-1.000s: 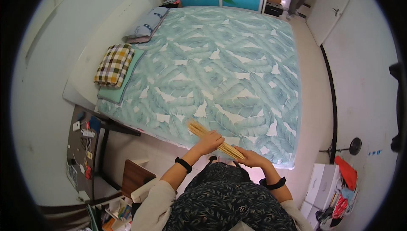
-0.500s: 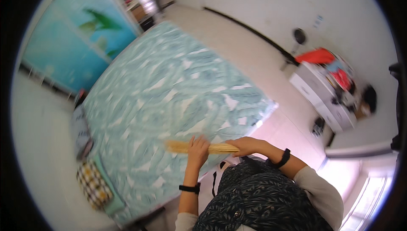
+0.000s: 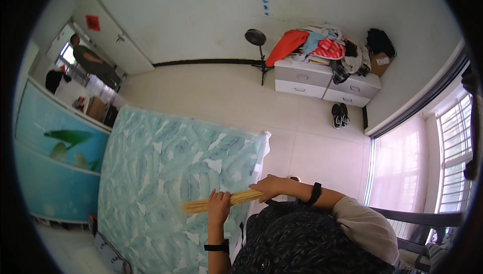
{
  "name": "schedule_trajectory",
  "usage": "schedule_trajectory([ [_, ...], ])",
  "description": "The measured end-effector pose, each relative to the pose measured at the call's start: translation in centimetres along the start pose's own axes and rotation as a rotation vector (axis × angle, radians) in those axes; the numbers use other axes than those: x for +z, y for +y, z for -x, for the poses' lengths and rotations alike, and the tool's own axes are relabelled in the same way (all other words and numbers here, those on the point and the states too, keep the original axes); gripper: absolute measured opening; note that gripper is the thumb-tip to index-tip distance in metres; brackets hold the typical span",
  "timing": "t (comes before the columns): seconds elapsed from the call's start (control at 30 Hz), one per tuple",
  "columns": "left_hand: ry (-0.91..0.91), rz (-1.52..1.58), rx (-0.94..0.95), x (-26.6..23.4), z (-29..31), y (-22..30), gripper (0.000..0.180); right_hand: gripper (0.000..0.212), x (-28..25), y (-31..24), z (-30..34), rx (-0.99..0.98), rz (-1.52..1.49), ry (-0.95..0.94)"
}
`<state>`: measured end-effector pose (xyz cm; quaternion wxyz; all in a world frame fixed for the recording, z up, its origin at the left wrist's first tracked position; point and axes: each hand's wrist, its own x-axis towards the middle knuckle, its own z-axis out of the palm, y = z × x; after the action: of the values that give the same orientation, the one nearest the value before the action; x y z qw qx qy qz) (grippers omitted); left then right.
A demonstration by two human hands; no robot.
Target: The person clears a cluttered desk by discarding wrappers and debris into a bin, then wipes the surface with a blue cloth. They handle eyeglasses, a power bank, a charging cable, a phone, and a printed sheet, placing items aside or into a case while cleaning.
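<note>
A straw whisk broom (image 3: 200,205), a pale yellow bundle of thin stalks, lies level across both hands above the bed's near right part. Around its middle are the fingers of my left hand (image 3: 219,204), closed on the stalks. The broom's right end sits in the grip of my right hand (image 3: 270,187). Its loose, bristly end points left over the bed (image 3: 166,163), which has a green-and-white leaf-patterned cover. Black bands circle both of my wrists.
White-and-grey drawers (image 3: 302,77) piled with clothes (image 3: 327,48) stand against the far wall, beside a round-topped stand (image 3: 255,37). Black shoes (image 3: 339,115) rest on the tiled floor. A blue wardrobe (image 3: 60,158) lines the left; another person (image 3: 93,63) stands by the door.
My view has turned right, so the bed sits further left and the window side shows more. Both hands still hold the broom, which now tilts slightly, its left end lower in the picture.
</note>
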<state>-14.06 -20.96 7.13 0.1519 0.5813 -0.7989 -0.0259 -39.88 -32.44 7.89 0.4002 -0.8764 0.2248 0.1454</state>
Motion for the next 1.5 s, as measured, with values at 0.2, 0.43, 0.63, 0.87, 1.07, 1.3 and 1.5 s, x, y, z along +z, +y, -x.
schedule_trajectory([
  [0.2,-0.020,-0.029,0.165,3.1,-14.7,6.3,0.025,0.064,-3.4,10.5,6.8,0.034,-0.107,0.288],
  [0.43,-0.090,0.065,0.370,8.9,-27.7,13.4,0.034,0.066,-5.4,19.7,15.1,0.124,-0.252,0.509],
  [0.63,-0.119,0.140,0.520,13.1,-36.3,16.4,0.033,0.068,-8.4,23.2,20.5,0.287,-0.345,0.571],
  [0.87,-0.116,0.229,0.605,17.4,-47.1,16.3,0.033,0.069,-14.9,29.0,22.0,0.408,-0.324,0.589],
  [1.07,-0.042,0.248,0.617,18.9,-59.2,15.1,0.036,0.068,-24.5,35.2,21.8,0.513,-0.268,0.617],
  [1.3,-0.109,0.227,0.614,20.5,-67.8,12.4,0.035,0.069,-31.0,41.5,19.4,0.495,-0.318,0.621],
  [1.5,-0.121,0.146,0.557,20.7,-72.5,11.0,0.040,0.072,-35.5,47.1,16.2,0.299,-0.358,0.610],
])
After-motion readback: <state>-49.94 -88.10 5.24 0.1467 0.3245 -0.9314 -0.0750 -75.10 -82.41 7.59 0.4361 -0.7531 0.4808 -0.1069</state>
